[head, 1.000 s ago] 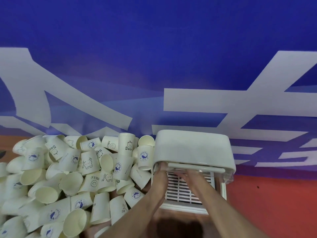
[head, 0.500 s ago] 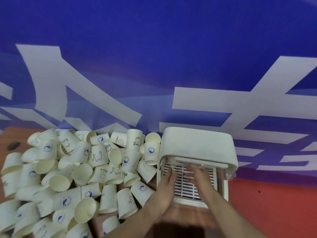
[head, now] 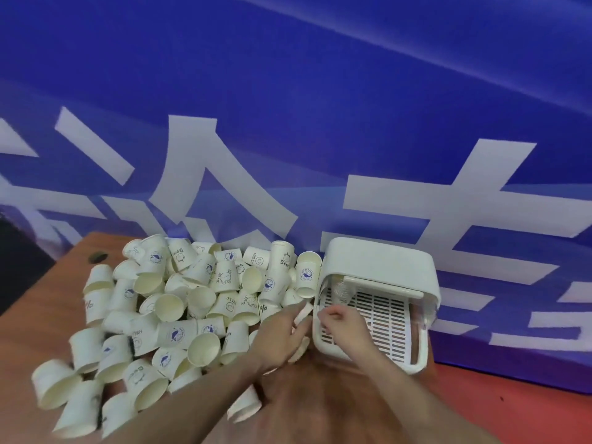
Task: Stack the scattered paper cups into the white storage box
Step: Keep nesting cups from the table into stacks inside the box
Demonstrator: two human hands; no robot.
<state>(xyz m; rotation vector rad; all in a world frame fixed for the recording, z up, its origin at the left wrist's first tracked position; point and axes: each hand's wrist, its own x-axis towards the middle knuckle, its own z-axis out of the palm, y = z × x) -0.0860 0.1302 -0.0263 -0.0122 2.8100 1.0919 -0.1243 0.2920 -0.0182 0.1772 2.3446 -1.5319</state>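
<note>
Hands (head: 307, 328) at white storage box (head: 381, 267); paper cups (head: 179, 315) heaped beside.

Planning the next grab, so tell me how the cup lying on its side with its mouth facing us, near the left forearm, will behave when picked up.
The open-mouthed cup looks thin paper, so probably light and easily crushed by a firm hold. Lying on its side, it may roll if nudged. It rests against neighbouring cups, which could shift.

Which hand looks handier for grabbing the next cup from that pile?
The left hand, probably. It already lies at the edge of the cup pile, with cups right beside its fingers. The right hand sits over the slatted tray of the white storage box, farther from the cups.
</note>
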